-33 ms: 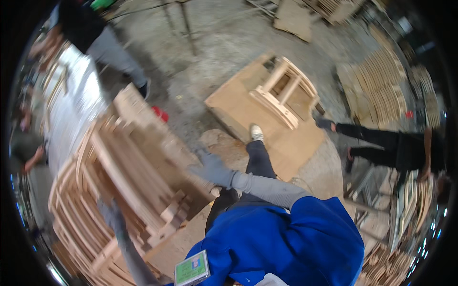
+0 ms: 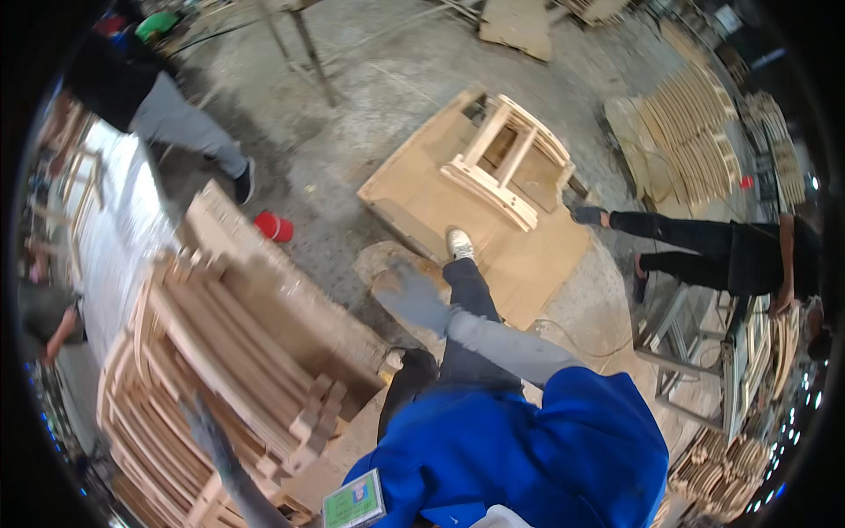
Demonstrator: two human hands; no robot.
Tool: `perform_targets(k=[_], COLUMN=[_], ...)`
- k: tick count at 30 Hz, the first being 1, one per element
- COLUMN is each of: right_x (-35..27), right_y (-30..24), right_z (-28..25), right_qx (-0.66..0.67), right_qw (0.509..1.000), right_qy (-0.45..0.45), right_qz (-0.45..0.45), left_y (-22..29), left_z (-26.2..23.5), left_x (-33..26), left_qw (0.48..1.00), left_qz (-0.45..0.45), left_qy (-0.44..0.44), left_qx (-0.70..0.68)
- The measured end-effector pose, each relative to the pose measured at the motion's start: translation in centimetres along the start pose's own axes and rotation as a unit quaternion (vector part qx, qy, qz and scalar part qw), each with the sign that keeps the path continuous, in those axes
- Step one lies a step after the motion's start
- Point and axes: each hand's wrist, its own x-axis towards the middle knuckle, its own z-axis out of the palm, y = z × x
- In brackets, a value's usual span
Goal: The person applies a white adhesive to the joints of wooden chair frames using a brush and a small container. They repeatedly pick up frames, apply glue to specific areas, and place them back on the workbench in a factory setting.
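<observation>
My left hand [image 2: 209, 431], in a grey glove, lies over a stack of curved wooden frames [image 2: 231, 352] at my left. Its fingers stretch out along the pieces; whether they press on the wood, I cannot tell. In front of my body my right hand [image 2: 412, 297], gloved too and smeared by motion, reaches out with its fingers apart and nothing in them. Below it are the floor and my leg. Farther ahead, a wooden frame with crossbars [image 2: 506, 163] rests on a flat brown board [image 2: 405, 198].
A long board [image 2: 264, 273] stands beyond the stack, with a red bucket [image 2: 274, 226] behind it. One person [image 2: 189, 123] stands far left, another [image 2: 704, 251] at right by the brown board. Curved wooden pieces [image 2: 687, 132] are piled at far right, near a metal frame [image 2: 695, 352].
My right hand has swung rightward, away from the stack and the long board. My left hand stays over the stacked frames. The whole view has shifted slightly.
</observation>
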Motion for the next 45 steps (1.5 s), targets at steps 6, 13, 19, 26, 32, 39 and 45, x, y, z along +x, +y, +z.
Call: perform_targets(k=[6, 13, 19, 26, 32, 39, 45], right_x=[8.7, 23.0, 33.4, 38.9, 38.3, 38.2, 37.8], right_y=[24.1, 50.8, 68.5, 72.9, 74.8, 73.9, 71.9], right_z=[-12.1, -14.1, -15.7, -13.8, -14.6, -15.0, -15.1], right_qx=[0.068, 0.029, 0.068, 0.487, 0.628, 0.596, 0.605], right_qw=[0.937, 0.87, 0.872, 0.729, 0.653, 0.674, 0.675], right_qy=[0.1, 0.14, 0.179, 0.253, 0.221, 0.241, 0.221], right_qz=[0.329, 0.472, 0.45, 0.41, 0.362, 0.364, 0.359], left_y=[18.3, 25.9, 28.5, 40.8, 51.0, 53.0, 53.1], left_z=[7.3, 31.4, 46.7, 55.4, 62.4, 65.4, 64.5], left_x=[-1.9, -3.0, -1.0, 12.6, 25.7, 29.9, 30.2], left_qw=[0.964, 0.942, 0.915, 0.919, 0.901, 0.902, 0.906], left_qz=[0.236, 0.141, 0.073, 0.266, 0.379, 0.375, 0.37], left_qy=[0.046, -0.265, -0.357, -0.245, -0.158, -0.153, -0.152], left_qx=[0.109, 0.15, 0.176, 0.156, 0.14, 0.148, 0.138])
